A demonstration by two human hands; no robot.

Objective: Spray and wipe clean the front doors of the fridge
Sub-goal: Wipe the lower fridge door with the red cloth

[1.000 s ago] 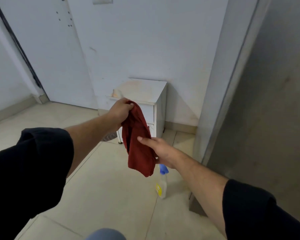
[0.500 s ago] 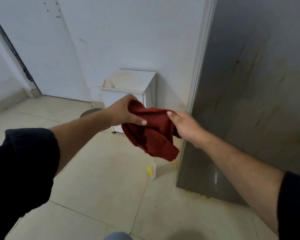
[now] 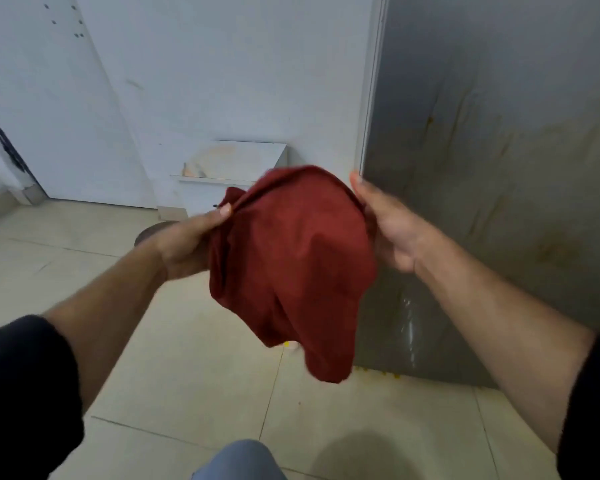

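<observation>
A dark red cloth hangs spread between both hands in the middle of the view. My left hand pinches its left edge with the thumb on top. My right hand holds its right edge, fingers behind the fabric. The grey fridge door fills the right side, streaked with brownish drips and a wet run near the bottom. The spray bottle is almost wholly hidden behind the cloth; only a yellow-white sliver shows on the floor.
A small white cabinet stands against the white wall left of the fridge. A round brown mat lies on the beige tiled floor. A white door is at the far left. My knee shows at the bottom.
The view swung right, bringing more of the fridge door in. The cloth went from bunched and hanging in my left hand to spread wide between both hands, now covering the spray bottle.
</observation>
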